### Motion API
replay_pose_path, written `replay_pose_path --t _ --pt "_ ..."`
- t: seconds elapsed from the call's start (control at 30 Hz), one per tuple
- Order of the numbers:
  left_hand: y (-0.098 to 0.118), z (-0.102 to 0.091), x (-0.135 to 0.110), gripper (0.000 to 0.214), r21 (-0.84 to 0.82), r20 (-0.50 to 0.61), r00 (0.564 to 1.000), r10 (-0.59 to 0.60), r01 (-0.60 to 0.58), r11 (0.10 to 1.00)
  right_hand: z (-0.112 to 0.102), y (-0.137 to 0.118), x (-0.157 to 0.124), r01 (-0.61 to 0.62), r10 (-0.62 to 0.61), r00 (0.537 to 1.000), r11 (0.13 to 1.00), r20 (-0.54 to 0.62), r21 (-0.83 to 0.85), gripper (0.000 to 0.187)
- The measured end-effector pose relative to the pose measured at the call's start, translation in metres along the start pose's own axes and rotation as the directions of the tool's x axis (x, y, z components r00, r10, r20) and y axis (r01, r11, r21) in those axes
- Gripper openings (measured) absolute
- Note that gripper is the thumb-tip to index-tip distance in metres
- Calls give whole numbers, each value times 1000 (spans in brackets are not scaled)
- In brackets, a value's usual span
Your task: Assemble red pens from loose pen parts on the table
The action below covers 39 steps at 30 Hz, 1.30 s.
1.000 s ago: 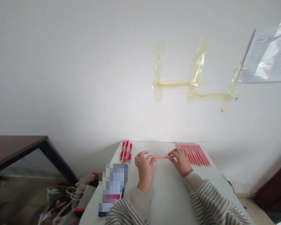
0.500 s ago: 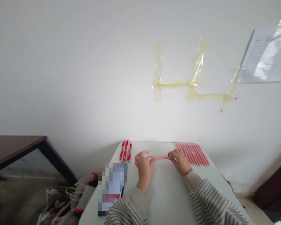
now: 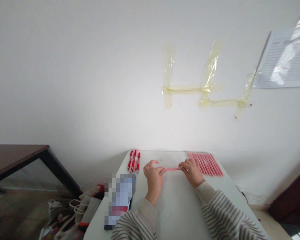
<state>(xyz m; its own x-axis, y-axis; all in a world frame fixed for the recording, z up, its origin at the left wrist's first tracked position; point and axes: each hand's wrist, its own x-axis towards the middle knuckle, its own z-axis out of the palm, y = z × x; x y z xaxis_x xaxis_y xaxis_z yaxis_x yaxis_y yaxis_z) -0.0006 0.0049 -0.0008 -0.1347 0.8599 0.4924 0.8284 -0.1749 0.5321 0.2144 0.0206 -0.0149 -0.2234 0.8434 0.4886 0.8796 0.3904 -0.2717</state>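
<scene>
Beyond the left edge of the worktop (image 3: 182, 210), low down, lies a pale bag (image 3: 93, 208) with white cord handles, among other clutter; what it holds is not clear. Along the worktop's left edge rests a dark-rimmed phone-like slab (image 3: 121, 200), partly behind the left sleeve (image 3: 133, 225). Past it, in the far left corner, a bunch of red and pink pens (image 3: 134, 161) lies together, pointing roughly front to back.

Nearer the far edge than the near one, the left hand (image 3: 153, 176) pinches the left end of a pink pen barrel (image 3: 171, 169), other fingers raised. The barrel's long axis spans the gap between the hands, nearly parallel to the far edge. The right hand (image 3: 193, 173) grips its right end. Just beyond, towards the far right corner, a row of similar pink barrels (image 3: 211, 165) lies side by side, slanting along the right edge, crosswise to the held one. The right hand is nearer this row and overlaps it in view; contact cannot be told.
</scene>
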Motion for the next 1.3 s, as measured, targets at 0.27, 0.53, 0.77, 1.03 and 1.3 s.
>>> replay_pose_path --t 0.27,0.53,0.77,1.03,1.3 --pt "2 -2 0 16 12 -9 1000 -15 15 1000 -2 4 1 60 -56 997 993 -47 103 23" --pt "-1 0 -1 12 55 -61 998 1 3 998 0 7 3 26 52 990 844 -131 535 32" --pt "4 -1 -3 14 19 -19 999 31 -31 999 2 1 8 -133 255 966 401 29 906 34" --pt "11 0 -10 19 -63 145 982 123 -115 991 0 -17 4 -250 304 883 -340 357 907 28" --pt "-2 11 -15 40 192 333 942 28 -97 977 -4 6 6 -196 258 847 -660 464 725 21"
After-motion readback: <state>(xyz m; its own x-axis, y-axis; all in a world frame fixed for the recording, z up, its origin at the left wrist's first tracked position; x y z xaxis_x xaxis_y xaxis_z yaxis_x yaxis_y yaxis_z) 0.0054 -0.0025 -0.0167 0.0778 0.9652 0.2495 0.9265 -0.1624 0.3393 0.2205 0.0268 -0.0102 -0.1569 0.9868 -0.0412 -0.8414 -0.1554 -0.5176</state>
